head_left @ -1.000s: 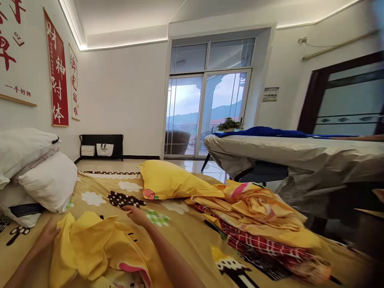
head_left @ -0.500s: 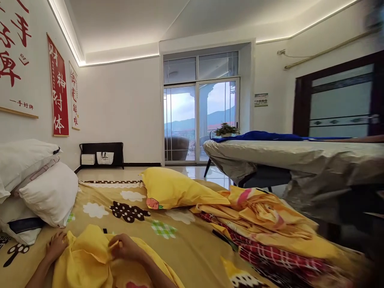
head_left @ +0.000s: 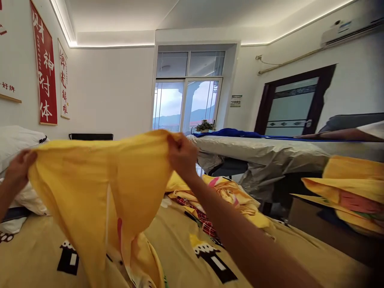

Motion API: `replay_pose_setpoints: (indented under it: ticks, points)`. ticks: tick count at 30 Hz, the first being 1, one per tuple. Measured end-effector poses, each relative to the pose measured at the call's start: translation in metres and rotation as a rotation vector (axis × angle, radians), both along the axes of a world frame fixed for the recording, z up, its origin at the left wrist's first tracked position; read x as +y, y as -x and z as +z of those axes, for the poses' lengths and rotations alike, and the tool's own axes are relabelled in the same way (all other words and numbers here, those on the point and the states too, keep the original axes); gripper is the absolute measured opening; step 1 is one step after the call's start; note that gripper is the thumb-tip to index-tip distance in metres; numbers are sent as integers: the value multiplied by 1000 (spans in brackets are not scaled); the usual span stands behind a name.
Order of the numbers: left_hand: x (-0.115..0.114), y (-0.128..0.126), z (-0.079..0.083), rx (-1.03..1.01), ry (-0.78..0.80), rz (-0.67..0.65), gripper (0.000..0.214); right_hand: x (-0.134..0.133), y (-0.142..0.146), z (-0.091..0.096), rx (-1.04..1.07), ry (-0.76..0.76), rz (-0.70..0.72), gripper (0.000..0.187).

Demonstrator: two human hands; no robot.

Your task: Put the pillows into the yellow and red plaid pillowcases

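I hold a yellow pillowcase up in the air above the bed, stretched between both hands. My left hand is closed on its left upper corner. My right hand is closed on its right upper edge, arm reaching forward. The cloth hangs down toward the bed, with a pink print showing near its lower end. The yellow patterned bedsheet lies under it.
White pillows lie at the left by the wall. A pile of yellow and red-checked bedding sits mid-bed; more folded yellow cloth is at the right. Another bed with a grey cover stands beyond, another person's arm on it.
Both hands gripped the yellow pillowcase lying on the bed and lifted it, spreading it wide in the air. My view has swung to the right.
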State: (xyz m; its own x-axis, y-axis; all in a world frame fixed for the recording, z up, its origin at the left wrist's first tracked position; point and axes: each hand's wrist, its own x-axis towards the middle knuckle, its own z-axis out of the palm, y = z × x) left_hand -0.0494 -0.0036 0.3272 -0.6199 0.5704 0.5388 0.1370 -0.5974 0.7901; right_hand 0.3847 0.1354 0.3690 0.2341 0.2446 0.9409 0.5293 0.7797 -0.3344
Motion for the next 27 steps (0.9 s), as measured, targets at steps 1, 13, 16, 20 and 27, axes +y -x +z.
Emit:
replay_pose_setpoints:
  ticks: [1, 13, 16, 20, 27]
  points:
    - [-6, -4, 29, 54, -112, 10, 54, -12, -7, 20, -46, -84, -99, 26]
    - [-36, -131, 98, 905, 64, 212, 77, -66, 49, 71, -324, -91, 173, 28]
    - [-10, -174, 81, 875, 156, -232, 64, -71, 102, 51, -376, 15, 301, 32]
    - [15, -183, 61, 522, 279, -446, 34, -72, 119, 28, -282, 257, 671, 24]
    - [18, -151, 78, 271, -28, -186, 41, -38, 66, -69, -582, 1031, 1180, 45]
